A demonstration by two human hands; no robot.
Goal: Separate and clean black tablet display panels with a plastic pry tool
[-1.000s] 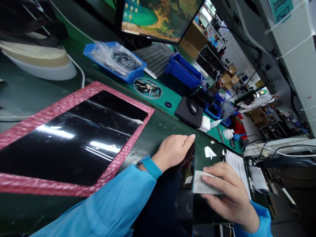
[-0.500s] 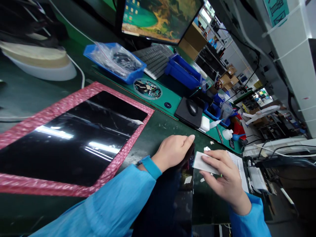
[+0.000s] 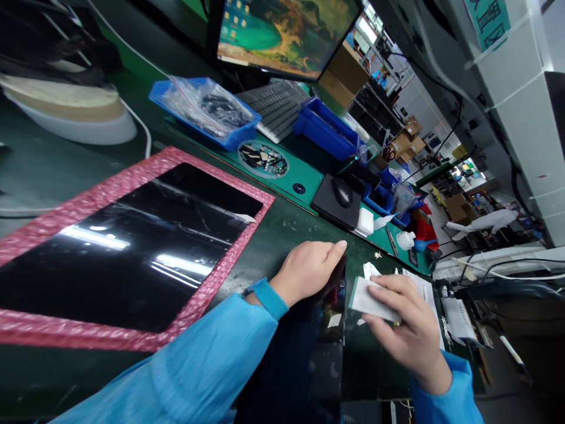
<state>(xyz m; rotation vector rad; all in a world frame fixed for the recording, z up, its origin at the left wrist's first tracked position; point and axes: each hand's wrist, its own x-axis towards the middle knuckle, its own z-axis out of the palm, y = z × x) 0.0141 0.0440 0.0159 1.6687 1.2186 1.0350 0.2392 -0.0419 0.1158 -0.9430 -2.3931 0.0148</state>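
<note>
A small glossy black panel (image 3: 324, 330) lies on the green bench in front of me. My left hand (image 3: 306, 271) rests on its far left corner, fingers curled over the edge, holding it down. My right hand (image 3: 408, 330) pinches a white wipe (image 3: 366, 299) just past the panel's right edge, above the bench. Both arms wear blue sleeves.
A large black screen (image 3: 132, 247) on pink bubble wrap (image 3: 53, 221) lies to the left. Behind are blue bins (image 3: 329, 126), a bagged-parts bin (image 3: 205, 109), a keyboard (image 3: 276, 103), a monitor (image 3: 286, 29), a mouse (image 3: 342, 191) on its pad, and a white bottle (image 3: 406, 238). Paper scraps (image 3: 369, 270) lie near my right hand.
My right hand slid the white wipe up off the panel toward its far right edge and now holds it slightly raised. My left hand stayed put on the panel's corner.
</note>
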